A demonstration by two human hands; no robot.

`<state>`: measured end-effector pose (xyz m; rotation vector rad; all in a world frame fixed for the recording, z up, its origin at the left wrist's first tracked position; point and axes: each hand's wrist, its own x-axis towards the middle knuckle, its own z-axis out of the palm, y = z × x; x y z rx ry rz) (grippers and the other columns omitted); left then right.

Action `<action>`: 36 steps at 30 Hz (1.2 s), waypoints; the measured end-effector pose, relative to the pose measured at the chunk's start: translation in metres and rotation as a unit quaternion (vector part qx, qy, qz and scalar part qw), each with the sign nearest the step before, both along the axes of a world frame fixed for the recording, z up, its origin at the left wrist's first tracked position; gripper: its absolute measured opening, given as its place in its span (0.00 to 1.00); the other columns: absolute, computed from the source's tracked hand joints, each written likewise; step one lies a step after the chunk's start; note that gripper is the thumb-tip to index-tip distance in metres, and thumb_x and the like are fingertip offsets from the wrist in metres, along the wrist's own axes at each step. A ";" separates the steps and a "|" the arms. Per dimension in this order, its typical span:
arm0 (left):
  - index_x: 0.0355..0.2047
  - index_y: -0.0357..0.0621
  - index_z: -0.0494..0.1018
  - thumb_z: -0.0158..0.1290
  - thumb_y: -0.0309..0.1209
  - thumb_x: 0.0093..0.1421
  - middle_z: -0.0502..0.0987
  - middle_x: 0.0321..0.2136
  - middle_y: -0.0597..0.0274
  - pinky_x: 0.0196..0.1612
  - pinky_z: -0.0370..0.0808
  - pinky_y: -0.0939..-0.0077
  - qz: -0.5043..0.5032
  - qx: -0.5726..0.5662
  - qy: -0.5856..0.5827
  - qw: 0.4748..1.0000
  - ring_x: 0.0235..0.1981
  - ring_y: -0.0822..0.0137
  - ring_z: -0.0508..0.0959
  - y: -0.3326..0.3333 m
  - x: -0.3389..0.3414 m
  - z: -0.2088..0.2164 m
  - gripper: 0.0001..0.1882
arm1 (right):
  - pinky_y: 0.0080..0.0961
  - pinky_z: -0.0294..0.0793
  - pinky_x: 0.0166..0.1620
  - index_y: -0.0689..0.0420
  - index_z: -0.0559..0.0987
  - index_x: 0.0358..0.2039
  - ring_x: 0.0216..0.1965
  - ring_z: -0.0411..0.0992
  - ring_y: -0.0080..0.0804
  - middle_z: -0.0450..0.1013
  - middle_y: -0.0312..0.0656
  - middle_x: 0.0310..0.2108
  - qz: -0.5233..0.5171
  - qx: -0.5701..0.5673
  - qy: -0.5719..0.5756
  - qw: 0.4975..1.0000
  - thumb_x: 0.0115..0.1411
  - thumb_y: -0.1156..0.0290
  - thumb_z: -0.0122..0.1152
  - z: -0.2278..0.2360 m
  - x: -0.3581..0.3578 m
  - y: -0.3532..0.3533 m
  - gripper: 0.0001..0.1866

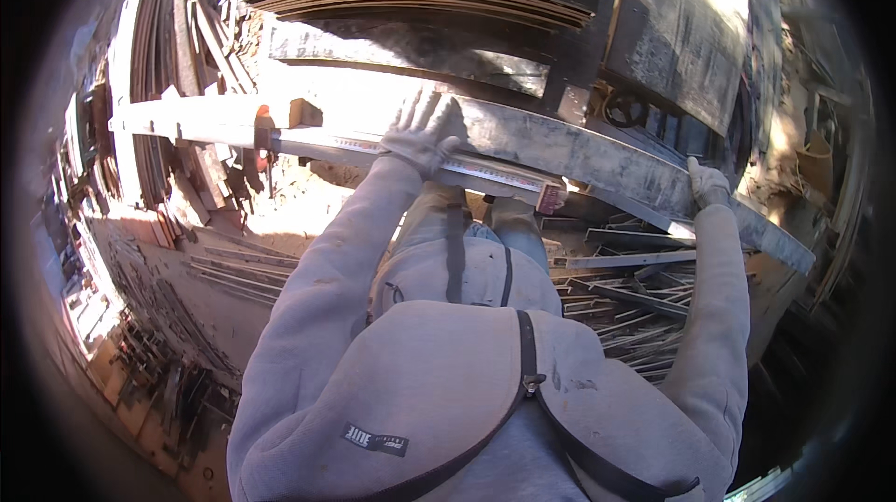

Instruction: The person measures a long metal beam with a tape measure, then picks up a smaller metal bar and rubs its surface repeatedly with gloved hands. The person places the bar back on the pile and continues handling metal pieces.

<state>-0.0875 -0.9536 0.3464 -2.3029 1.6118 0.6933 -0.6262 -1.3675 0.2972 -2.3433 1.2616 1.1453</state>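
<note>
A long, pale, worn board (569,136) lies crosswise in front of me and slopes down toward its right end. My left hand (422,133), in a light glove, lies on the board's left part with fingers stretched out; strong sunlight washes out that area. Farther right, my gloved right hand (709,185) is closed round the near edge of the same board, its fingers partly hidden. Below my left hand runs a metal rail (485,169) with a measuring scale along it. An orange-red fitting (262,119) sits on the rail's left part.
Stacked sheets (420,0) stand beyond the board, with a dark handwheel (623,110) to their right. Long planks (154,35) lean at the far left. Many thin offcuts (644,301) lie on the ground at my right, and more scrap wood (154,381) lies at lower left.
</note>
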 end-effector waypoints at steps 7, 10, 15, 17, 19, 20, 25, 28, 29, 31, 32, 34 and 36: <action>0.77 0.48 0.57 0.53 0.46 0.69 0.55 0.77 0.46 0.79 0.50 0.46 -0.033 -0.103 0.005 0.994 0.78 0.43 0.54 -0.002 0.002 -0.014 0.39 | 0.49 0.78 0.54 0.53 0.85 0.47 0.50 0.81 0.56 0.84 0.53 0.46 0.020 0.009 -0.002 1.000 0.77 0.41 0.22 -0.017 0.010 0.014 0.41; 0.74 0.46 0.60 0.57 0.38 0.65 0.58 0.75 0.43 0.77 0.56 0.42 -0.019 -0.163 0.019 0.986 0.75 0.38 0.58 0.001 0.003 -0.026 0.38 | 0.48 0.79 0.52 0.52 0.81 0.52 0.47 0.83 0.53 0.84 0.52 0.45 0.052 0.002 -0.008 0.999 0.78 0.49 0.29 -0.023 0.012 0.013 0.30; 0.74 0.45 0.60 0.56 0.37 0.62 0.57 0.75 0.44 0.75 0.57 0.38 -0.024 -0.184 0.039 0.982 0.75 0.38 0.57 -0.001 0.009 -0.040 0.40 | 0.48 0.74 0.62 0.57 0.84 0.54 0.56 0.80 0.53 0.83 0.53 0.52 0.017 0.011 0.033 0.999 0.79 0.46 0.28 -0.020 0.023 0.014 0.37; 0.74 0.44 0.60 0.57 0.36 0.61 0.58 0.75 0.45 0.75 0.57 0.38 -0.037 -0.230 0.040 0.972 0.74 0.38 0.58 -0.004 0.010 -0.040 0.40 | 0.49 0.76 0.59 0.56 0.84 0.55 0.54 0.81 0.51 0.83 0.53 0.50 0.039 -0.004 0.029 0.999 0.79 0.49 0.31 -0.012 0.027 0.016 0.33; 0.73 0.44 0.60 0.57 0.36 0.59 0.60 0.74 0.45 0.75 0.57 0.38 -0.062 -0.287 0.029 0.956 0.74 0.38 0.59 -0.008 0.010 -0.036 0.41 | 0.49 0.77 0.57 0.55 0.83 0.55 0.53 0.81 0.50 0.83 0.52 0.48 0.074 -0.035 0.034 0.996 0.79 0.51 0.34 -0.002 0.029 0.018 0.30; 0.73 0.45 0.62 0.57 0.34 0.59 0.62 0.72 0.45 0.74 0.59 0.39 -0.068 -0.298 0.020 0.952 0.72 0.38 0.61 -0.010 0.009 -0.034 0.40 | 0.49 0.77 0.56 0.55 0.83 0.55 0.52 0.81 0.50 0.83 0.52 0.48 0.075 -0.042 0.027 0.996 0.79 0.51 0.35 0.002 0.030 0.019 0.29; 0.70 0.49 0.68 0.56 0.33 0.60 0.70 0.68 0.49 0.73 0.63 0.43 -0.062 -0.301 -0.051 0.950 0.70 0.44 0.68 -0.018 0.003 -0.021 0.35 | 0.50 0.79 0.53 0.55 0.82 0.52 0.48 0.80 0.53 0.82 0.53 0.43 0.072 -0.138 -0.054 0.986 0.78 0.53 0.40 0.005 0.021 0.022 0.24; 0.70 0.50 0.69 0.57 0.35 0.61 0.71 0.67 0.53 0.74 0.61 0.44 -0.069 -0.275 -0.084 0.955 0.71 0.48 0.67 -0.022 0.002 -0.017 0.35 | 0.50 0.78 0.53 0.59 0.84 0.45 0.47 0.80 0.56 0.81 0.57 0.43 0.001 -0.191 -0.073 0.979 0.77 0.48 0.41 -0.001 0.017 0.025 0.29; 0.69 0.50 0.69 0.57 0.34 0.61 0.72 0.67 0.52 0.74 0.61 0.44 -0.066 -0.269 -0.075 0.958 0.70 0.47 0.68 -0.023 0.003 -0.016 0.34 | 0.50 0.78 0.54 0.62 0.85 0.42 0.46 0.81 0.57 0.82 0.58 0.44 -0.015 -0.204 -0.076 0.976 0.76 0.45 0.41 -0.002 0.018 0.026 0.33; 0.69 0.48 0.69 0.57 0.33 0.61 0.72 0.66 0.48 0.73 0.62 0.44 -0.056 -0.297 -0.041 0.952 0.68 0.44 0.69 -0.024 0.004 -0.014 0.34 | 0.50 0.78 0.55 0.62 0.86 0.41 0.49 0.80 0.56 0.81 0.58 0.48 -0.088 -0.244 -0.072 0.963 0.75 0.42 0.45 0.004 0.024 0.029 0.34; 0.69 0.48 0.69 0.57 0.33 0.61 0.71 0.67 0.48 0.73 0.62 0.44 -0.048 -0.277 -0.042 0.959 0.69 0.44 0.68 -0.024 0.004 -0.014 0.33 | 0.50 0.78 0.55 0.61 0.86 0.42 0.50 0.80 0.56 0.81 0.57 0.49 -0.067 -0.273 -0.095 0.955 0.74 0.42 0.47 0.010 0.028 0.032 0.32; 0.69 0.48 0.68 0.55 0.32 0.62 0.69 0.69 0.50 0.73 0.62 0.45 -0.054 -0.263 -0.053 0.962 0.70 0.44 0.66 -0.024 0.004 -0.013 0.33 | 0.52 0.78 0.55 0.59 0.86 0.44 0.53 0.78 0.55 0.80 0.55 0.51 -0.032 -0.300 -0.113 0.947 0.73 0.43 0.51 0.029 0.037 0.040 0.30; 0.69 0.49 0.68 0.53 0.32 0.64 0.68 0.70 0.51 0.75 0.61 0.50 -0.046 -0.249 -0.043 0.966 0.72 0.47 0.64 -0.023 0.003 -0.012 0.32 | 0.52 0.69 0.66 0.55 0.79 0.59 0.65 0.68 0.54 0.72 0.52 0.63 -0.046 -0.264 -0.178 0.947 0.67 0.37 0.59 0.050 0.045 0.053 0.35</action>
